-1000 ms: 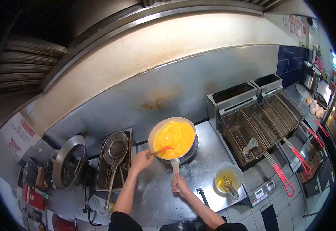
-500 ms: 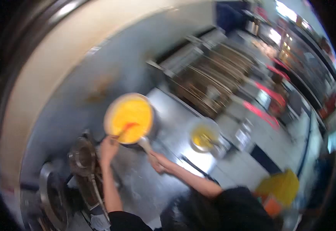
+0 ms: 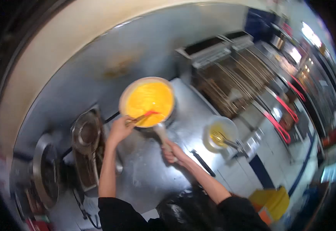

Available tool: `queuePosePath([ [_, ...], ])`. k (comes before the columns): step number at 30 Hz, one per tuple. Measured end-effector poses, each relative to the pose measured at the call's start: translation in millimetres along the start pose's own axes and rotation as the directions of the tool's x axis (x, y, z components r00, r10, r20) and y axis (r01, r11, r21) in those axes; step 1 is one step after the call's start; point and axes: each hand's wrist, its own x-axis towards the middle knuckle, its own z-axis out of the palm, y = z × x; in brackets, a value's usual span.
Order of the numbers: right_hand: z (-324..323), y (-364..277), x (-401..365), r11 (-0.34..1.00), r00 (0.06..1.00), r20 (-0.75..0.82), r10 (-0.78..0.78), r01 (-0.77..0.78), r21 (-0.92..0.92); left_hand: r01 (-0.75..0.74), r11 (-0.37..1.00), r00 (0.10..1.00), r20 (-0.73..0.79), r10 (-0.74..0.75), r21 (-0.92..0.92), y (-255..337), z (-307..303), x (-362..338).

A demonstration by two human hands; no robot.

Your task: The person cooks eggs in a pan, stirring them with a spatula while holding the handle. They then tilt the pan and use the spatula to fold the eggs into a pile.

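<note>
A pale frying pan (image 3: 131,91) full of yellow beaten egg (image 3: 150,101) sits on a burner on the steel counter. My left hand (image 3: 118,130) is at the pan's near left rim and holds a red-tipped spatula (image 3: 144,116) whose tip rests in the egg. My right hand (image 3: 171,151) grips the pan's light handle (image 3: 161,132) below the pan.
A white jug (image 3: 218,133) with egg mix and a whisk stands right of the pan. Fryer baskets with red handles (image 3: 283,111) line the far right. A strainer ladle over a metal tray (image 3: 85,135) and a wok (image 3: 45,169) lie left. A yellow bin (image 3: 271,202) stands on the floor.
The view swung hard right and has come partway back, still tilted. Both hands kept their hold on the spatula and the pan handle; the spatula stays in the egg.
</note>
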Motion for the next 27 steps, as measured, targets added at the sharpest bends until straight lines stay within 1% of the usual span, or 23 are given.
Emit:
queuePosePath([
  [1,8,-6,-4,1.000,1.000,-0.006,0.002,-0.002,-0.029,0.005,0.999,1.000,0.008,-0.005,0.038,3,-14,-4],
  [2,18,-11,-13,0.999,1.000,-0.025,0.002,-0.003,-0.050,0.086,0.994,0.996,-0.040,-0.083,0.068,2,-18,-4],
  [3,23,-14,-14,0.996,0.999,-0.038,0.000,-0.003,-0.091,0.074,0.995,0.991,-0.118,-0.067,0.062,-9,-11,2],
  [4,25,-14,-15,0.992,0.998,-0.058,-0.009,0.002,-0.128,0.142,0.990,0.979,-0.149,-0.139,0.009,-5,-6,5],
  [5,24,-13,-14,0.990,0.997,-0.076,-0.014,0.003,-0.143,0.176,0.984,0.973,-0.146,-0.179,-0.035,-11,10,16],
  [6,25,-12,-14,0.985,0.997,-0.071,0.005,-0.017,-0.171,0.196,0.979,0.965,-0.166,-0.203,-0.054,-9,17,11],
  [8,22,-12,-16,0.991,0.997,-0.077,-0.005,-0.005,-0.135,0.090,0.994,0.987,-0.126,-0.099,-0.069,1,30,-2],
  [9,15,-9,-11,0.991,0.998,-0.060,-0.023,0.015,-0.130,0.127,0.989,0.989,-0.064,-0.131,-0.076,8,21,-9],
  [10,19,-11,-13,0.991,0.997,-0.073,-0.020,0.010,-0.134,0.123,0.989,0.989,-0.076,-0.129,-0.080,10,6,-10],
  [12,21,-12,-14,0.991,0.998,-0.056,-0.018,0.010,-0.130,0.183,0.982,0.983,0.016,-0.183,-0.052,7,-11,-19],
  [13,21,-11,-14,0.990,0.998,-0.057,-0.003,-0.005,-0.140,0.161,0.986,0.982,-0.097,-0.163,-0.031,-2,-4,-14],
  [14,22,-12,-14,0.992,0.997,-0.072,-0.004,-0.006,-0.125,0.180,0.983,0.978,-0.104,-0.183,-0.045,-4,4,-10],
  [16,21,-10,-15,0.990,0.996,-0.088,0.014,-0.026,-0.138,0.197,0.976,0.954,-0.209,-0.213,-0.093,4,25,1],
  [17,20,-10,-15,0.992,0.997,-0.079,0.016,-0.026,-0.121,0.154,0.983,0.966,-0.194,-0.171,-0.097,1,42,3],
  [18,21,-11,-14,0.995,0.998,-0.066,0.008,-0.015,-0.100,0.154,0.985,0.972,-0.169,-0.165,-0.074,12,42,-5],
  [19,29,-14,-18,0.986,0.994,-0.105,-0.010,-0.007,-0.165,0.126,0.990,0.980,-0.149,-0.135,-0.069,13,38,-11],
  [20,28,-14,-17,0.984,0.994,-0.112,-0.015,-0.005,-0.178,0.095,0.994,0.987,-0.120,-0.102,-0.060,10,31,-15],
  [21,31,-16,-18,0.988,0.994,-0.106,-0.017,0.001,-0.154,0.088,0.994,0.988,-0.120,-0.094,-0.059,7,22,-14],
  [23,29,-14,-16,0.995,0.997,-0.074,-0.003,-0.005,-0.103,0.148,0.988,0.980,-0.140,-0.140,0.042,-4,6,-14],
  [24,22,-12,-13,0.996,0.999,-0.046,0.010,-0.014,-0.086,0.162,0.986,0.978,-0.137,-0.155,0.037,-4,6,-10],
  [26,24,-5,-15,0.995,0.998,-0.064,0.029,-0.034,-0.089,0.303,0.953,0.931,-0.206,-0.302,-0.027,3,18,8],
  [27,25,-7,-16,0.996,0.997,-0.078,0.024,-0.031,-0.088,0.288,0.957,0.925,-0.244,-0.290,-0.047,-4,40,16],
])
